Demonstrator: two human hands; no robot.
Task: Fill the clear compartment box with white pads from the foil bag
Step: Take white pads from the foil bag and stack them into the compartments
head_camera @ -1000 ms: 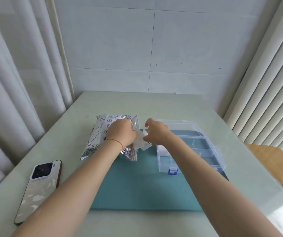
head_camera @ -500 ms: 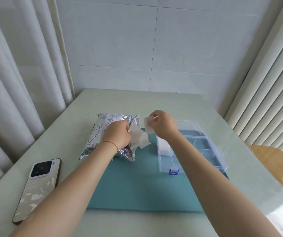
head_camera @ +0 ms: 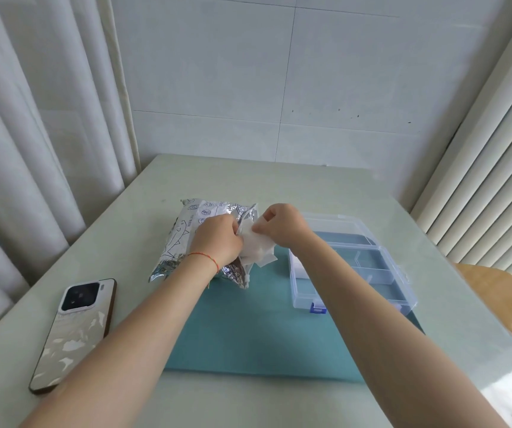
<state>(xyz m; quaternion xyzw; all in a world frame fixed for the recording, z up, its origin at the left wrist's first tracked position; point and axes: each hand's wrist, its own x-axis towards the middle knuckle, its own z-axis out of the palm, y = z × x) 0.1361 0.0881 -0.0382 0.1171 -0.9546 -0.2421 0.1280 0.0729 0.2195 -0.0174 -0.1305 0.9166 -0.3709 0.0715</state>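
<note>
White pads [head_camera: 256,247] bunch out of the open mouth of the crinkled silver foil bag with blue line drawings [head_camera: 191,230], which lies on the pale green table [head_camera: 279,183], its near end over the far left corner of the teal rectangular mat [head_camera: 248,329]. The right hand [head_camera: 282,225] is right at that mouth, thumb and curled fingers pinching the top of one thin white pad. The left hand [head_camera: 217,239], a thin red string at its wrist, is curled over the bag's open end, gripping the foil beside the pads; its fingertips are hidden behind the knuckles. The two hands are just beside each other, the pads between them.

To the right sits the clear plastic compartment box with a small blue latch [head_camera: 350,267], on the right side of the mat, lid open and lying back behind it. A white block of pads shows in the near left compartment, partly hidden by the right forearm; the other compartments show only teal through their floors.

Out on the left, well apart from the bag, a phone in a silvery patterned case [head_camera: 75,332] lies camera-side up on the table. Pale curtains hang left and right, a white tiled wall stands behind, and a wooden chair [head_camera: 495,291] peeks in at the right edge.
</note>
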